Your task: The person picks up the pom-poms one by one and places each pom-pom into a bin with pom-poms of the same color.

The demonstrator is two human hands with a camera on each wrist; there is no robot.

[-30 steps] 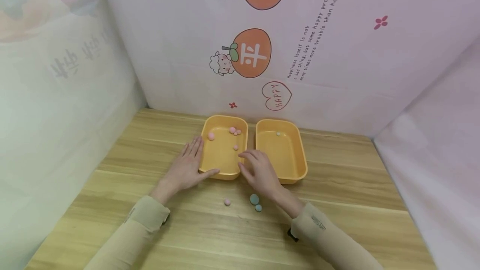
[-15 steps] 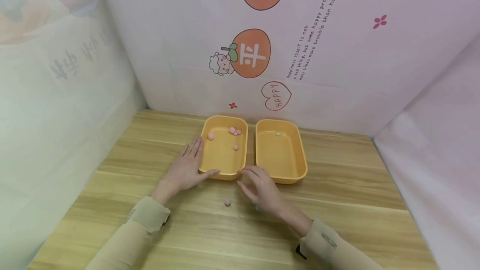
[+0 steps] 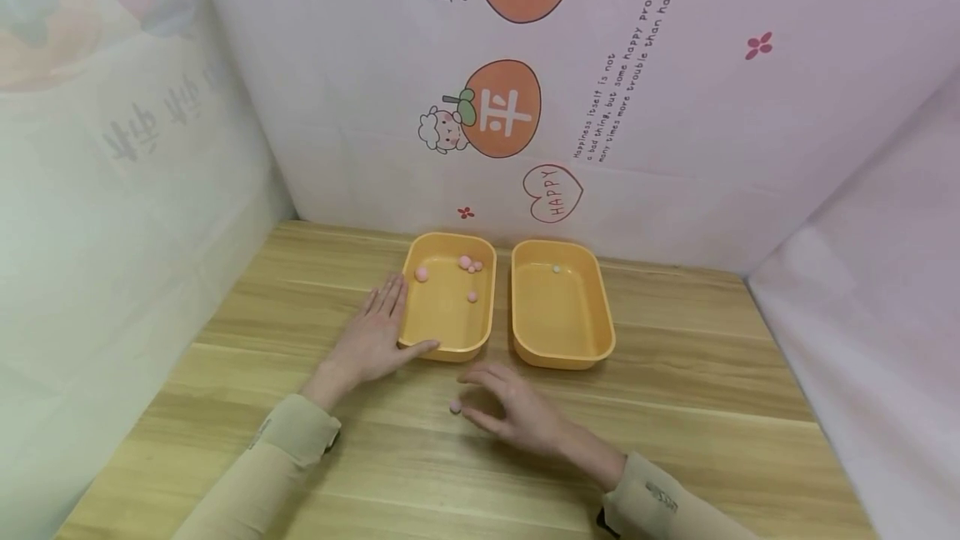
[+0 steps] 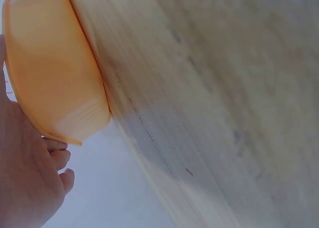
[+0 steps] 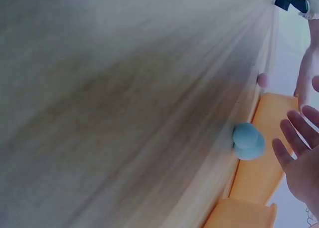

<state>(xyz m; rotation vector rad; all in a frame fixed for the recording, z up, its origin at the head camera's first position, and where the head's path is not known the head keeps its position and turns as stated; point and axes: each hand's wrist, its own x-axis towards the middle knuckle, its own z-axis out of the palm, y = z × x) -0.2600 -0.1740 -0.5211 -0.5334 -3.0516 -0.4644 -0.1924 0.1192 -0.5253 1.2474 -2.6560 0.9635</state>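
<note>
My left hand (image 3: 367, 336) rests against the left side of the left yellow tray (image 3: 447, 350), fingers straight along its wall and the thumb over the front rim. Close up, the left wrist view has this hand (image 4: 30, 173) at the tray's rim. My right hand (image 3: 517, 411) hovers over the table before the trays, thumb and fingers apart with nothing visibly held. Just beside its thumb lies a small pink ball (image 3: 455, 407). Two blue balls (image 5: 246, 138) sit below the right hand (image 5: 301, 160) in the right wrist view; the head view hides them.
Several pink balls (image 3: 465, 262) are inside the left tray. To the right stands a second yellow tray (image 3: 564, 361) with one small pale blue ball (image 3: 556, 269). A printed white cloth (image 3: 675, 207) rises behind the wooden table (image 3: 697, 440).
From the left tray's right edge, my right hand has drawn back toward the table front and slightly left, close to the pink ball, covering the blue balls. The left hand stays put.
</note>
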